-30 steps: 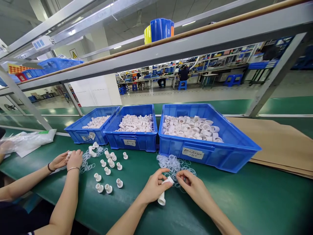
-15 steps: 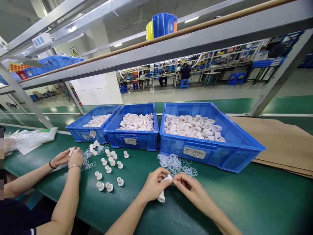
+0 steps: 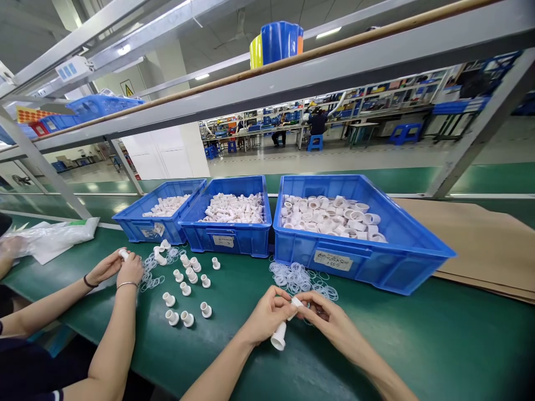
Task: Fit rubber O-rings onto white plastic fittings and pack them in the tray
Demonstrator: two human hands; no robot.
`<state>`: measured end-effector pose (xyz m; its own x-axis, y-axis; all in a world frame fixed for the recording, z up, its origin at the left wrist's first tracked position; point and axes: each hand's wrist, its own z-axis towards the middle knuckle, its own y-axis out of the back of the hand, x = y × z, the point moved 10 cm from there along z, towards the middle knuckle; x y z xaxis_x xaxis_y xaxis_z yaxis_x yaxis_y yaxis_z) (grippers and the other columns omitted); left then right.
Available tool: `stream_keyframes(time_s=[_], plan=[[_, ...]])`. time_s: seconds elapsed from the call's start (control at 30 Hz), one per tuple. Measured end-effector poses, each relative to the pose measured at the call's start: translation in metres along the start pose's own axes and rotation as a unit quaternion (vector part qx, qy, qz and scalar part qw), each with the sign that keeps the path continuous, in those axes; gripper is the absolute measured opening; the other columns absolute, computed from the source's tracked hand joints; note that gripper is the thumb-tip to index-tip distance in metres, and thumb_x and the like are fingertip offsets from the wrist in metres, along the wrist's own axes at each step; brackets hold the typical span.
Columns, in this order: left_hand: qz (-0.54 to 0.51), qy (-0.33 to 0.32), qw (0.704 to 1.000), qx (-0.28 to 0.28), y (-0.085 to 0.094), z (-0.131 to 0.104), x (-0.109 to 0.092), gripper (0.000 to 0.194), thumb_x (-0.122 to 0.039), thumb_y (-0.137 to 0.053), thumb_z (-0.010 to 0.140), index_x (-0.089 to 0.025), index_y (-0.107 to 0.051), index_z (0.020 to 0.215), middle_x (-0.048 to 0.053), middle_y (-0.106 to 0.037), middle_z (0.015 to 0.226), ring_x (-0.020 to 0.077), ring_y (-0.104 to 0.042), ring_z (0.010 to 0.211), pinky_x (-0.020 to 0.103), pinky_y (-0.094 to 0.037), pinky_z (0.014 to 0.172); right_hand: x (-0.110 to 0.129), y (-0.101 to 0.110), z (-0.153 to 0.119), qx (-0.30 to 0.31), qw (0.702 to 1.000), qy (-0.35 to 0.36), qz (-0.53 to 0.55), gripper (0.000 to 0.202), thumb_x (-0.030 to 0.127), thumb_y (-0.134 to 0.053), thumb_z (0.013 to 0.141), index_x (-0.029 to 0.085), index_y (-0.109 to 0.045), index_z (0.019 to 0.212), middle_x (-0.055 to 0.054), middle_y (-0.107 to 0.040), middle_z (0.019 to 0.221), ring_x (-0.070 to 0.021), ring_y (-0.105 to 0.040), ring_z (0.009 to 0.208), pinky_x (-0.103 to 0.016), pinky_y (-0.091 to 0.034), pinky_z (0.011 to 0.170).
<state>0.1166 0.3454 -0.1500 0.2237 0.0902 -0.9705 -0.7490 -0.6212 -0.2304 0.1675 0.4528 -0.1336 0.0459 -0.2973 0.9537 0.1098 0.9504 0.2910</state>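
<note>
My left hand (image 3: 267,316) is closed around a white plastic pipe fitting (image 3: 278,337), whose flared end points down toward the table. White plastic also shows at the upper end, between both hands. My right hand (image 3: 326,314) pinches that upper end with thumb and fingers; whether a thin ring is in the pinch, I cannot make out. Just behind my hands lies a loose pile of clear rings (image 3: 298,278) on the green table (image 3: 376,345). Several white flanged fittings (image 3: 185,288) stand to the left of my hands.
Three blue bins (image 3: 321,262) of white plastic parts line the back of the table. Brown cardboard sheets (image 3: 472,239) lie at right. On the left, a co-worker's hands (image 3: 119,268) hold a white part beside more rings (image 3: 152,270). A shelf beam (image 3: 267,89) crosses overhead.
My right hand has moved slightly left and its fingers now lie against the fitting's upper end. The fitting's flared end shows more below my left hand.
</note>
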Motion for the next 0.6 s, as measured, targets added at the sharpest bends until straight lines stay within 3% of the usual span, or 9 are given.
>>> stream_keyframes(time_s=[0.2, 0.37, 0.6], plan=[[0.002, 0.005, 1.0, -0.018, 0.003, 0.001, -0.004, 0.048, -0.052, -0.078, 0.075, -0.014, -0.058, 0.096, 0.003, -0.067, 0.089, 0.0037, -0.044, 0.055, 0.021, -0.028, 0.054, -0.007, 0.013, 0.001, -0.047, 0.998, -0.018, 0.039, 0.041, 0.059, -0.064, 0.09, 0.023, -0.067, 0.107, -0.001, -0.061, 0.086, -0.0183, -0.051, 0.076, -0.028, -0.042, 0.066], [-0.04, 0.029, 0.999, 0.019, -0.003, 0.002, 0.001, 0.054, -0.061, -0.074, 0.074, -0.015, -0.054, 0.095, 0.003, -0.068, 0.081, 0.0017, -0.032, 0.042, 0.023, -0.019, 0.042, 0.003, 0.014, -0.001, -0.038, 0.998, -0.014, 0.039, 0.037, 0.058, -0.062, 0.091, 0.022, -0.068, 0.102, -0.002, -0.063, 0.087, -0.0192, -0.052, 0.078, -0.029, -0.042, 0.068], [-0.064, 0.027, 0.994, 0.082, -0.008, -0.001, 0.002, 0.047, -0.058, -0.07, 0.079, -0.015, -0.055, 0.092, 0.004, -0.067, 0.078, 0.0032, -0.037, 0.042, 0.022, -0.02, 0.04, 0.006, 0.016, 0.001, -0.04, 0.999, -0.001, 0.021, 0.04, 0.061, -0.059, 0.091, 0.022, -0.068, 0.091, -0.003, -0.064, 0.085, -0.0204, -0.055, 0.077, -0.029, -0.043, 0.066]])
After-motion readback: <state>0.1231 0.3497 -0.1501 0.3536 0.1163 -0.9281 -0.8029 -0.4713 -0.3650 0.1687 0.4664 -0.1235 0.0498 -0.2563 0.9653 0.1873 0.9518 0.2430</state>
